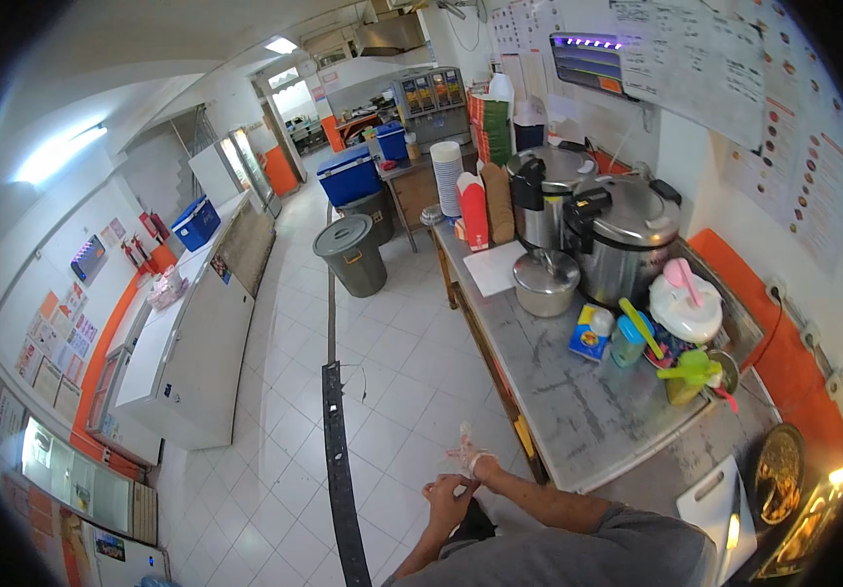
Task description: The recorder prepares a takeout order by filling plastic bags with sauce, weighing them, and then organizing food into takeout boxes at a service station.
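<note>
Fingers spread, my right hand (471,456) wears a clear, loose plastic glove and holds nothing. At its wrist, the bare fingers of my left hand (451,493) are pinched together on the cuff of the plastic glove (482,462). Both hands are over the tiled floor, left of the metal-topped table (539,396). On that table stand a lidded pot (546,282), two large pressure cookers (630,235), a white lidded container (685,304), a blue-lidded jar (630,341) and a green-handled utensil (693,370).
A white cutting board (718,506) with a knife (734,517) lies at the right, beside a dark pan (779,473) of food. A grey lidded bin (354,257) stands on the floor ahead. White chest freezers (194,367) line the left; a black strip (341,469) crosses the floor.
</note>
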`<state>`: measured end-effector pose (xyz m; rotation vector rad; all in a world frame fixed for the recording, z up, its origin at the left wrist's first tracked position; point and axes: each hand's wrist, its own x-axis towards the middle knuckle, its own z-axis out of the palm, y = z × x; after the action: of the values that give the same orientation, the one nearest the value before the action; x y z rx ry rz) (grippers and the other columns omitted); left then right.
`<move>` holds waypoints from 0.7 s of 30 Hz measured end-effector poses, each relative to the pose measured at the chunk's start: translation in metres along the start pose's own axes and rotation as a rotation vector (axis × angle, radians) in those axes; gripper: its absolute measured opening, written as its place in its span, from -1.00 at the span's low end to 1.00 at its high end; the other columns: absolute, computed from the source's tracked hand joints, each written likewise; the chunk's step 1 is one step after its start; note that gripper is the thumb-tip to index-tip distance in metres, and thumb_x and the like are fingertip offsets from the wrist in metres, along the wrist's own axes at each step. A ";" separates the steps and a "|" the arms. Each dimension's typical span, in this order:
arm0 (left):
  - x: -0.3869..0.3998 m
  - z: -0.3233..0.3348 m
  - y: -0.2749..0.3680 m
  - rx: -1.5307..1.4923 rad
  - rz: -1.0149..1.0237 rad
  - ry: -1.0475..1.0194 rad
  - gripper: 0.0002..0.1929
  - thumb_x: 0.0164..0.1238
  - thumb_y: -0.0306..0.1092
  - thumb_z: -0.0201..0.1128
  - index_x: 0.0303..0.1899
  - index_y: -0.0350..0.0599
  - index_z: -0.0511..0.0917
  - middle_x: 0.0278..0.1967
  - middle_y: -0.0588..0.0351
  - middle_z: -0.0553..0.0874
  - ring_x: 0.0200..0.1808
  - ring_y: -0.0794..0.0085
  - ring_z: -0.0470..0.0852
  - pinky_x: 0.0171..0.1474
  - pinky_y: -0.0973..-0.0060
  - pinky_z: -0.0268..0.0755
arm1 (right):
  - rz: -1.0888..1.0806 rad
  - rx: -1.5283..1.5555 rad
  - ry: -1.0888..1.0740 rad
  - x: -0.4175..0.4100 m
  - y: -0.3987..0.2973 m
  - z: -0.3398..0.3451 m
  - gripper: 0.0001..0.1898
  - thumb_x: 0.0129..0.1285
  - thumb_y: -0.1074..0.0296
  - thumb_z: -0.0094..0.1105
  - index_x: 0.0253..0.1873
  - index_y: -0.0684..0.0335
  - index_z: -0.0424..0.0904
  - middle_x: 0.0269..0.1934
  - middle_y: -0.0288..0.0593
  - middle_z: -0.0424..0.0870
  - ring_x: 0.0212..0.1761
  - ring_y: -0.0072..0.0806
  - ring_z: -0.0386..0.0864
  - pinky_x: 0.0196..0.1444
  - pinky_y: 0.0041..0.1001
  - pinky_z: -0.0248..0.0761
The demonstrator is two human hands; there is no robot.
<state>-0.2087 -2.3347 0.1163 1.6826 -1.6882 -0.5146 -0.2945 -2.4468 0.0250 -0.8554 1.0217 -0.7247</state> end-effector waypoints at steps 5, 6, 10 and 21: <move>0.141 -0.027 -0.036 0.098 0.215 -0.130 -0.87 0.24 -0.25 0.45 -0.27 0.00 0.69 -0.20 0.22 0.77 -0.01 0.33 0.65 0.08 0.05 0.13 | -0.040 -0.332 -0.092 0.092 -0.082 -0.004 -0.22 0.49 -0.43 -0.40 0.39 0.07 0.48 0.33 0.00 0.50 0.29 -0.19 0.46 0.27 -0.20 0.39; 0.170 -0.027 -0.042 0.058 0.230 -0.217 -0.86 0.25 -0.25 0.44 -0.25 0.00 0.68 -0.17 0.24 0.76 0.01 0.33 0.64 0.12 0.02 0.11 | -0.048 -0.327 -0.071 0.116 -0.106 -0.009 -0.22 0.49 -0.43 -0.40 0.39 0.07 0.48 0.33 0.00 0.50 0.29 -0.19 0.46 0.27 -0.20 0.39; 0.274 -0.008 -0.032 -0.007 0.384 -0.326 -0.87 0.29 -0.24 0.41 -0.24 0.00 0.68 -0.16 0.28 0.75 0.05 0.37 0.60 0.17 -0.02 0.08 | 0.149 0.591 0.140 0.163 -0.194 -0.041 0.14 0.09 -0.82 -0.55 0.57 -0.07 0.17 0.51 -0.03 0.22 0.49 -0.02 0.16 0.30 0.19 0.22; 0.501 0.065 0.061 -0.265 0.867 -0.682 -0.90 0.34 -0.25 0.38 -0.32 0.02 0.66 -0.31 0.31 0.65 -0.01 0.47 0.57 0.25 0.06 -0.02 | -0.566 0.837 0.207 0.211 -0.362 -0.156 -0.07 0.23 -0.71 -0.48 0.62 -0.38 -0.05 0.66 -0.13 -0.09 0.67 -0.09 -0.19 0.58 0.12 -0.47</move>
<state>-0.2594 -2.8325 0.2107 0.4702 -2.4607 -0.8648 -0.4072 -2.8389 0.2090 -0.3171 0.5406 -1.6026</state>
